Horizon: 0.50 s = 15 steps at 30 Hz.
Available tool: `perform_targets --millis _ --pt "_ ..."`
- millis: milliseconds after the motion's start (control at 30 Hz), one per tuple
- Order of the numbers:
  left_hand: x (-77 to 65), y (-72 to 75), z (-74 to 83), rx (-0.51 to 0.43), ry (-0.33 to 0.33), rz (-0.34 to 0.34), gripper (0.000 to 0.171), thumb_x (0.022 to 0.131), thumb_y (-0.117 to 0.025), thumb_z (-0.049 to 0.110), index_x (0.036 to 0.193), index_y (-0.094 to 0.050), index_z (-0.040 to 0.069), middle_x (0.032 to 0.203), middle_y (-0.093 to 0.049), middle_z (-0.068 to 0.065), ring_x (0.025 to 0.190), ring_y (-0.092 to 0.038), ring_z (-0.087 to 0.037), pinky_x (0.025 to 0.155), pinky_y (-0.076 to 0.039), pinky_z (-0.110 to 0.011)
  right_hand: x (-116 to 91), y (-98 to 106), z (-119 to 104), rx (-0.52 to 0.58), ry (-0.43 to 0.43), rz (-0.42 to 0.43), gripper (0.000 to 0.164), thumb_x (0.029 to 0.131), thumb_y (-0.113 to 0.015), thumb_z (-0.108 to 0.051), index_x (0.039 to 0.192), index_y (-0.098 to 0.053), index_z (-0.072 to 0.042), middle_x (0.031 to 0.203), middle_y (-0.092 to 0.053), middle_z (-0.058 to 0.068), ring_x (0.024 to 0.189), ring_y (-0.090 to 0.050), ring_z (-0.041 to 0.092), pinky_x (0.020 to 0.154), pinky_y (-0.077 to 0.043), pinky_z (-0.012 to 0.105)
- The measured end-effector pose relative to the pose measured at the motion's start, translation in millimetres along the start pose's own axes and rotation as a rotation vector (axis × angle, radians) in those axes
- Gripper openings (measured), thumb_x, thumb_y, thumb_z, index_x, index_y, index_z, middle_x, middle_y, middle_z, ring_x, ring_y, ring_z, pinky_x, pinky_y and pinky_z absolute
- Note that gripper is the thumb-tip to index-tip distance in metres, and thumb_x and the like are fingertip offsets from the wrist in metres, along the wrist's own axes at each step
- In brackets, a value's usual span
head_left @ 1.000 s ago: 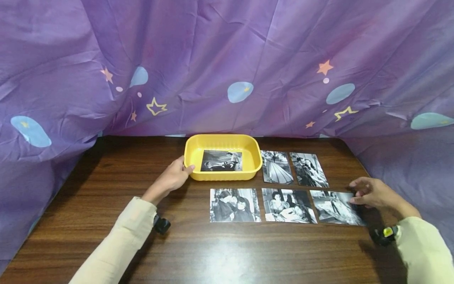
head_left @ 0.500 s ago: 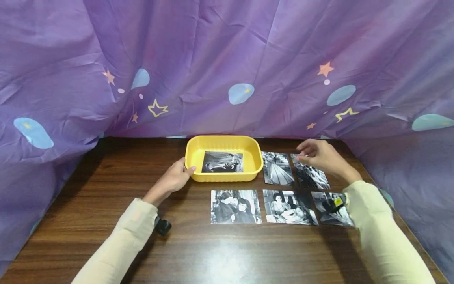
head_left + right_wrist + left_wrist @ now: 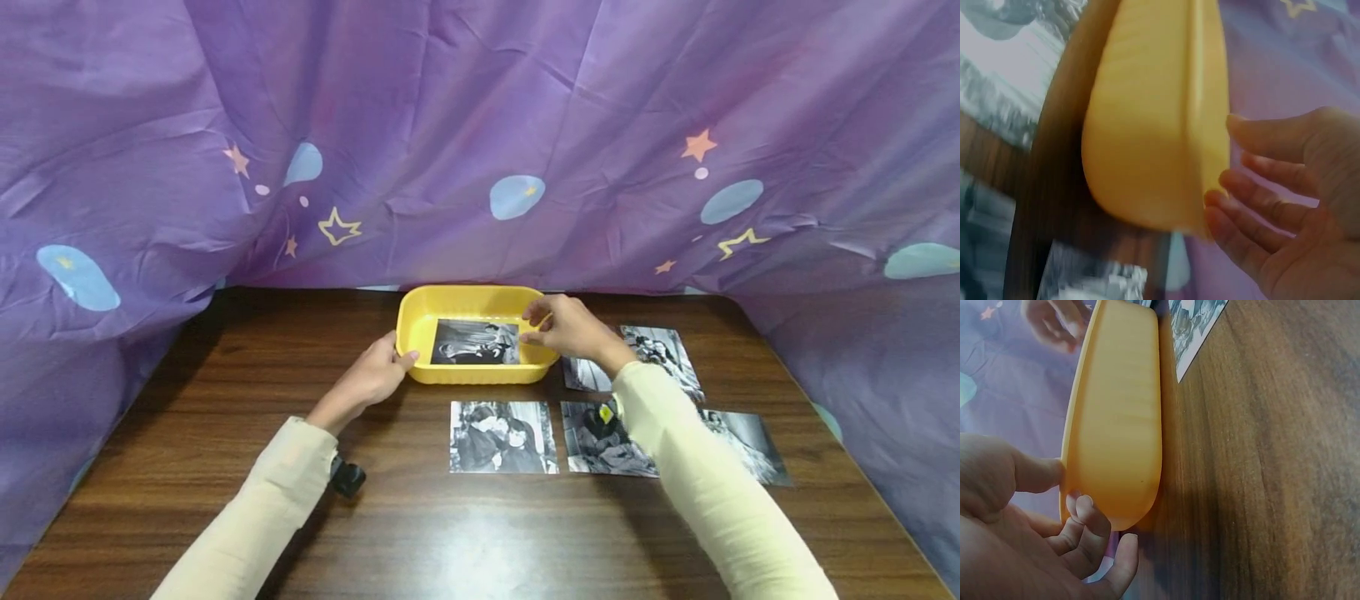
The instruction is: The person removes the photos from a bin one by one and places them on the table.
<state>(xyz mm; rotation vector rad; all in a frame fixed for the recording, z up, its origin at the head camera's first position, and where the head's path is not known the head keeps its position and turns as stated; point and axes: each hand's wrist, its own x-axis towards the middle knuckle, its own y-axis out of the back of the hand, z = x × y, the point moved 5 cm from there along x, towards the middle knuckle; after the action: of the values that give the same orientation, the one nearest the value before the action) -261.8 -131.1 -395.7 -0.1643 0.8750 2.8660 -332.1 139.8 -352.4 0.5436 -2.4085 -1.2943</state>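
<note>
At the left end of the yellow plastic tray [image 3: 480,374], my left hand [image 3: 366,377] grips the rim, its thumb over the edge and fingers against the outer wall. Over the right end, my right hand [image 3: 576,329] hovers with loosely bent fingers and nothing visible between them. The right wrist view shows those fingers [image 3: 1254,212] close beside the tray's rim; contact cannot be told. A black-and-white photo [image 3: 476,342] lies flat in the tray. Just right of the tray, another photo [image 3: 587,377] is partly covered by my right hand.
On the brown wooden table [image 3: 375,533] lie more photos: one at front left [image 3: 504,437], one in the middle [image 3: 603,446] and one at right [image 3: 757,446], both partly under my right sleeve. Another photo [image 3: 675,354] lies behind. A purple curtain [image 3: 420,167] hangs at the back.
My right hand has moved left from the front-right photo, past the back photos, to the tray's right end. My left hand keeps its grip on the tray.
</note>
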Motion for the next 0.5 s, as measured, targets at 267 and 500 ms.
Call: perform_targets --millis 267,500 --pt "1.2 -0.6 -0.2 -0.013 -0.013 -0.011 0.049 0.107 -0.048 0.017 0.150 -0.039 -0.004 0.117 -0.062 -0.020 0.114 -0.053 -0.031 0.107 -0.038 -0.050 27.8 -34.2 -8.6 -0.146 -0.064 -0.155 0.057 0.081 -0.087 -0.024 0.122 -0.063 0.007 0.122 -0.066 0.023 0.116 -0.060 0.038 0.102 -0.045 0.046" --pt "2.0 -0.2 -0.6 -0.013 -0.034 -0.008 0.049 0.107 -0.049 0.016 0.149 -0.038 -0.006 0.118 -0.062 -0.021 0.117 -0.053 -0.032 0.108 -0.037 -0.052 35.3 -51.4 -4.4 -0.174 -0.182 -0.250 0.076 0.075 -0.091 -0.031 0.130 -0.055 0.008 0.127 -0.062 0.025 0.120 -0.057 0.039 0.106 -0.042 0.046"
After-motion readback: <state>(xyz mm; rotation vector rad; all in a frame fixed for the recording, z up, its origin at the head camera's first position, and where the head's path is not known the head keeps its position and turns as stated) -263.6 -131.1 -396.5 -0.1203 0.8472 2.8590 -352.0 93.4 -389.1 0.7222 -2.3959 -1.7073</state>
